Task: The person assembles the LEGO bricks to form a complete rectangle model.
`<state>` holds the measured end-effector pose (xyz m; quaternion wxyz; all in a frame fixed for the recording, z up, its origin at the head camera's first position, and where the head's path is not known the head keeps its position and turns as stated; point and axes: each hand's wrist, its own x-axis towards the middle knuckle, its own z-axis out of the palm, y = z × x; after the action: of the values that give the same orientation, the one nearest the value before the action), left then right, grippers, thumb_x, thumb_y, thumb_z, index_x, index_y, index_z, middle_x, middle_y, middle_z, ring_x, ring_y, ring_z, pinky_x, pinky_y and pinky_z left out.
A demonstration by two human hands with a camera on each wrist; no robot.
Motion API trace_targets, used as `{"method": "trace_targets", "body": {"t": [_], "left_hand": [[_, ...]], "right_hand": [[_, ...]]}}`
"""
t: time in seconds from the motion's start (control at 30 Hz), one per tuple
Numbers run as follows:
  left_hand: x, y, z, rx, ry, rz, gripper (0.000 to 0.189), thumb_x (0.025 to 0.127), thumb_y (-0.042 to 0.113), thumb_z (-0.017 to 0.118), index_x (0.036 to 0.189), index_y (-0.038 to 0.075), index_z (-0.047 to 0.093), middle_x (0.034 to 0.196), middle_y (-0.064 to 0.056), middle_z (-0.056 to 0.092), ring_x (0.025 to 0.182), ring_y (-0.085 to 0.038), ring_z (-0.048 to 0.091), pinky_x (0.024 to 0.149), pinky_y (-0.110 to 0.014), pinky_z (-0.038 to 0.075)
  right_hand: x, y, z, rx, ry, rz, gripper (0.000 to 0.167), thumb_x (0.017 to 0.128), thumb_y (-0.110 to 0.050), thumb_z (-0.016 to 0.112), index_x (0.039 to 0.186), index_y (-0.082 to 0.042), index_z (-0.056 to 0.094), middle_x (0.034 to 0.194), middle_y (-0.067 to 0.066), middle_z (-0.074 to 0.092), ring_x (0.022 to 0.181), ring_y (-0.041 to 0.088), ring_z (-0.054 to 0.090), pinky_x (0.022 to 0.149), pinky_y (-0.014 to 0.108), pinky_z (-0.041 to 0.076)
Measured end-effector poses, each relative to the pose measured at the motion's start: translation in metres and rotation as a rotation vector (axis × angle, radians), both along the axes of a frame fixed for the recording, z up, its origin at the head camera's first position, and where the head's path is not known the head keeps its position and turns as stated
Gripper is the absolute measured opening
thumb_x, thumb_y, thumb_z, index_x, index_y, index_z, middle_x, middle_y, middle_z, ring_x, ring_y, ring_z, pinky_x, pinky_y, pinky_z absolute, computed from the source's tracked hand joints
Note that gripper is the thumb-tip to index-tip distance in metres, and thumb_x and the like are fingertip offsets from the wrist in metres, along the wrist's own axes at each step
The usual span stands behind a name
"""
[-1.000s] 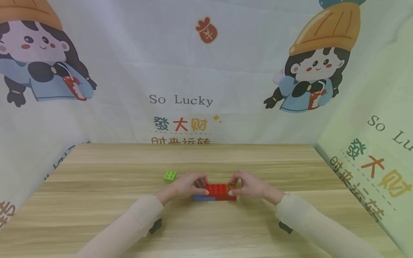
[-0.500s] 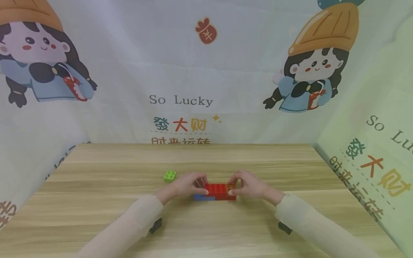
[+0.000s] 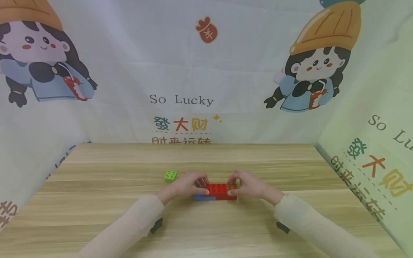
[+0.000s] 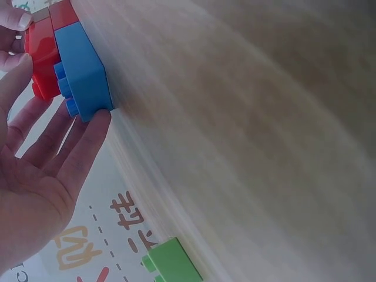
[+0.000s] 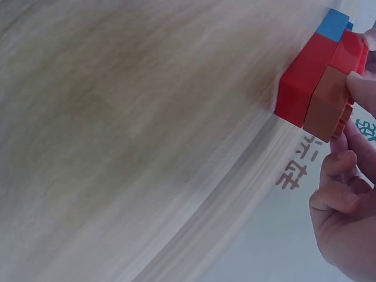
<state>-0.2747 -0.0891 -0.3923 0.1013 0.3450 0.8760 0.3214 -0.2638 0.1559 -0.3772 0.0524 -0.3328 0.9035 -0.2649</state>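
A small stack of toy building bricks stands on the table before me. Its lower layer is a blue brick on the left, end to end with a red brick on the right. On top lie a second red brick and, at the right end, a short orange-brown brick. My left hand pinches the upper red brick by its left end, thumb in front and fingers behind. With thumb and fingertips, my right hand grips the orange-brown brick.
A green brick with studs up lies on the wooden table, behind and left of the left hand. Printed cloth hangs along the table's back and sides. Dark wrist devices show under both sleeves.
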Motion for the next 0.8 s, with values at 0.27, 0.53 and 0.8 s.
{"method": "trace_targets", "body": {"t": [0.27, 0.53, 0.8], "left_hand": [[0.002, 0.001, 0.001, -0.001, -0.006, 0.014, 0.019, 0.078, 0.024, 0.067, 0.090, 0.016, 0.055, 0.089, 0.003, 0.060, 0.083, -0.011, 0.057, 0.072, -0.026, 0.046], [0.003, 0.001, 0.001, -0.013, 0.023, 0.012, 0.021, 0.078, 0.023, 0.067, 0.093, 0.013, 0.056, 0.091, 0.000, 0.061, 0.083, -0.012, 0.057, 0.072, -0.025, 0.046], [0.007, -0.009, 0.005, 0.050, 0.001, 0.018, 0.036, 0.079, 0.023, 0.066, 0.107, 0.005, 0.054, 0.097, -0.005, 0.059, 0.089, -0.016, 0.056, 0.076, -0.028, 0.045]], "right_hand": [[-0.001, 0.001, -0.004, 0.006, -0.004, -0.016, 0.031, 0.076, -0.025, 0.070, 0.099, -0.008, 0.061, 0.089, -0.004, 0.052, 0.072, 0.016, 0.047, 0.062, 0.026, 0.041], [0.000, 0.002, -0.003, 0.009, 0.033, 0.007, 0.031, 0.076, -0.026, 0.069, 0.098, -0.006, 0.061, 0.091, -0.002, 0.054, 0.074, 0.016, 0.047, 0.064, 0.027, 0.041], [0.000, 0.003, -0.004, 0.015, 0.028, 0.009, 0.031, 0.077, -0.028, 0.068, 0.099, -0.007, 0.060, 0.093, -0.003, 0.054, 0.075, 0.015, 0.047, 0.066, 0.028, 0.041]]}}
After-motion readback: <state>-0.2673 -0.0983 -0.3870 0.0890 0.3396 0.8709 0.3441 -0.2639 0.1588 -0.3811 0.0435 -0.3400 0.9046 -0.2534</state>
